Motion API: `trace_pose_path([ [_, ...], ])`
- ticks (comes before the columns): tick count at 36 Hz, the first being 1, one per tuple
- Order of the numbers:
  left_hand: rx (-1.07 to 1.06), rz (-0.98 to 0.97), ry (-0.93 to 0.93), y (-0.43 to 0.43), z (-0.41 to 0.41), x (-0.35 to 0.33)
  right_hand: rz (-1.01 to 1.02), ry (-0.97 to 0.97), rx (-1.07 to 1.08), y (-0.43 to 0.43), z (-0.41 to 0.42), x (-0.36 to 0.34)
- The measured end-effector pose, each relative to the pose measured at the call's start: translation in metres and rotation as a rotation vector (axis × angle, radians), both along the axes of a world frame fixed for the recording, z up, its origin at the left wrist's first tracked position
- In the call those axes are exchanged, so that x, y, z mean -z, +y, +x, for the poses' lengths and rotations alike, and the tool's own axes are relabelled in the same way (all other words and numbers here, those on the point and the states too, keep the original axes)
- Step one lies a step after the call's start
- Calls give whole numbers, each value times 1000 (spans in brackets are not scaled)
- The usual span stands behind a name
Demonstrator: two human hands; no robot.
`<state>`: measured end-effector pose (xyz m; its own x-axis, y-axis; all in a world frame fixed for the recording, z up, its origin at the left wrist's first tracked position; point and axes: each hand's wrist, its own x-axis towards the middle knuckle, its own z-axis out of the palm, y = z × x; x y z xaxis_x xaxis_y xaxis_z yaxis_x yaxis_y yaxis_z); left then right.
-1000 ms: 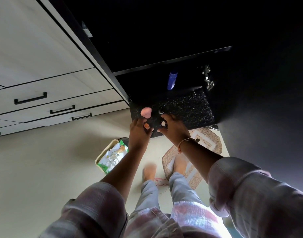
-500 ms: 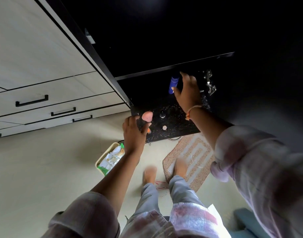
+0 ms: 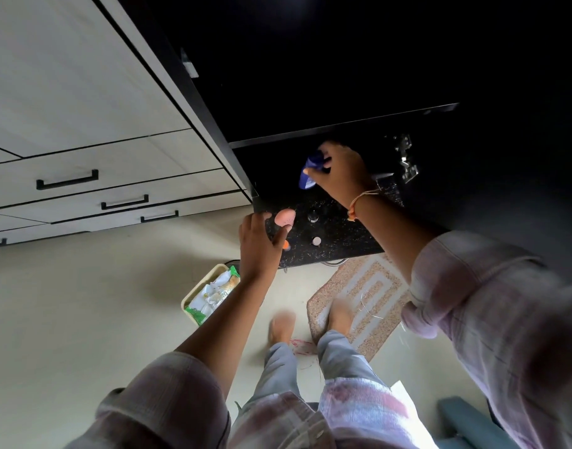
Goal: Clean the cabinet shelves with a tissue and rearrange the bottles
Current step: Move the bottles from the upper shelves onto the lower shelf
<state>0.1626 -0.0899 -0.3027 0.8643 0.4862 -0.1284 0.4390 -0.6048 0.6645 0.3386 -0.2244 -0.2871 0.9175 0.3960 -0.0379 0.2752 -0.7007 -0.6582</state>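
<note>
Curling round a blue bottle (image 3: 305,179), the fingers (image 3: 330,150) and thumb of the right hand (image 3: 341,171) grip it deep in the dark cabinet. The bottle is tilted, and whether it touches the speckled black shelf (image 3: 349,251) beneath it cannot be told. A thread band (image 3: 359,202) circles that wrist.

The left hand (image 3: 258,246) is at the front left edge of the same shelf, well apart from the bottle, with its fingers loosely bent over the edge. A small orange thing (image 3: 286,244) peeps out just beside them, and it cannot be told whether the hand holds it or only rests there. A pink rounded thing (image 3: 284,217) stands just past the fingertips. A dark cap (image 3: 312,217) and a pale cap (image 3: 316,241) sit on the shelf between the two hands. A metal hinge (image 3: 406,160) shows on the right wall of the cabinet.

On the floor below, a bin (image 3: 190,294) full of wrappers lies beside the left forearm, and a patterned mat (image 3: 369,299) lies under one bare foot.
</note>
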Motion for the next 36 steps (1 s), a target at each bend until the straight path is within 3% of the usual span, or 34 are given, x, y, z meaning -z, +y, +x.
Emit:
trace_pose_path([
  [9,-4,-17,-14,-3,1,-1,-11,62,-106,14,-23,10],
  [36,18,-4,-34,-4,3,0,-59,55,-103,19,-37,12],
])
